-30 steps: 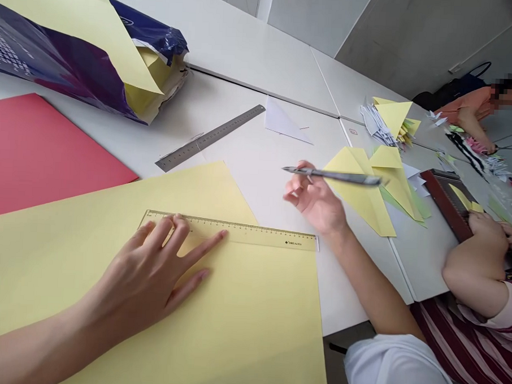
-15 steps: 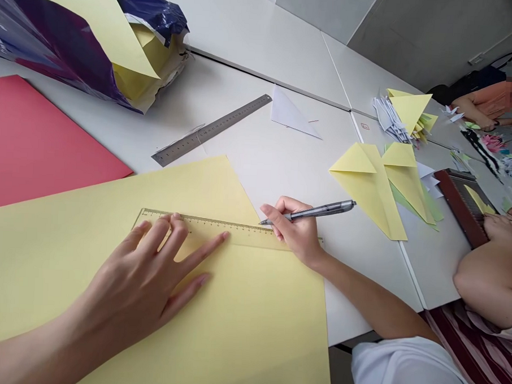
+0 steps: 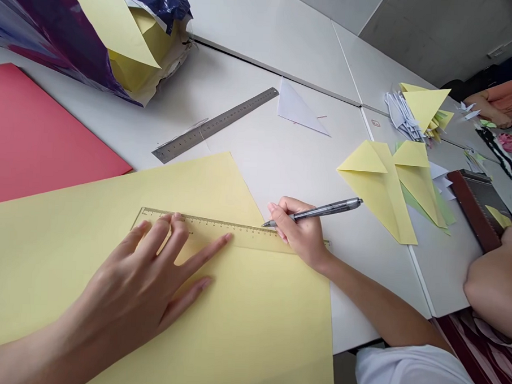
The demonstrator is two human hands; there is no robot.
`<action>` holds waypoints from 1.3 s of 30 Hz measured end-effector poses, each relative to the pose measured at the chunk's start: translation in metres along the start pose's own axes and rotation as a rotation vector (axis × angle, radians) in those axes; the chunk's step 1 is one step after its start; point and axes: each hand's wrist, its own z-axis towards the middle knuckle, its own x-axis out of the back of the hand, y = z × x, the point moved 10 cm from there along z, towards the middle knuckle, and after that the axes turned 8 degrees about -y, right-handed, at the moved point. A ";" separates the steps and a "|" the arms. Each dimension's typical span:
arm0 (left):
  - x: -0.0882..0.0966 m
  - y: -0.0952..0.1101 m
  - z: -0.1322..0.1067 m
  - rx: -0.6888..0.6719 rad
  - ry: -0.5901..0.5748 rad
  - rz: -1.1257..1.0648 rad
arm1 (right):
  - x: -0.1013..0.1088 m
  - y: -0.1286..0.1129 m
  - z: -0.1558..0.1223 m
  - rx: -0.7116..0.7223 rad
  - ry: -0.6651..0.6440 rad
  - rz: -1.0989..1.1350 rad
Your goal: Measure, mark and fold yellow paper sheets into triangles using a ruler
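A large sheet of yellow paper [image 3: 250, 316] covers the near part of the table. Across it lies a clear plastic ruler [image 3: 245, 239], its marked edge facing away from me. My left hand [image 3: 146, 272] presses the ruler down with spread fingertips. A grey ballpoint pen [image 3: 327, 209] is pinched in my right hand [image 3: 299, 230]. The pen's tip is at the ruler's marked edge, close to the paper's slanted edge. My right hand covers part of the ruler's far end.
Beyond the sheet lie a metal ruler [image 3: 216, 125] and a white paper triangle [image 3: 300, 109]. Red paper [image 3: 42, 137] and a purple package [image 3: 84, 43] of yellow paper are at left. Folded yellow papers [image 3: 373, 180], a paper trimmer [image 3: 478, 207] and a person's arm [image 3: 496, 282] are at right.
The view has shifted slightly, so the things at right appear further right. Both hands keep their hold, and the pen tip stays near the same place on the ruler.
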 end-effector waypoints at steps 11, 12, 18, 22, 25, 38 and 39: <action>-0.007 0.001 0.000 0.021 -0.060 0.023 | 0.019 0.007 0.003 -0.044 0.160 0.297; -0.007 0.001 -0.001 0.024 -0.060 0.018 | 0.019 0.005 0.003 -0.027 0.151 0.284; -0.008 -0.001 -0.003 0.045 -0.066 -0.010 | 0.015 0.006 -0.002 -0.045 0.127 0.219; -0.003 0.001 -0.002 0.013 -0.047 -0.011 | 0.013 0.006 -0.004 -0.066 0.114 0.195; 0.000 0.000 -0.001 0.017 -0.038 -0.036 | 0.013 0.007 -0.004 -0.079 0.112 0.164; -0.005 0.002 -0.002 -0.005 -0.067 0.037 | 0.011 0.002 -0.003 -0.042 0.082 0.129; -0.005 0.001 -0.002 -0.003 -0.062 0.039 | 0.011 0.002 -0.003 -0.042 0.083 0.130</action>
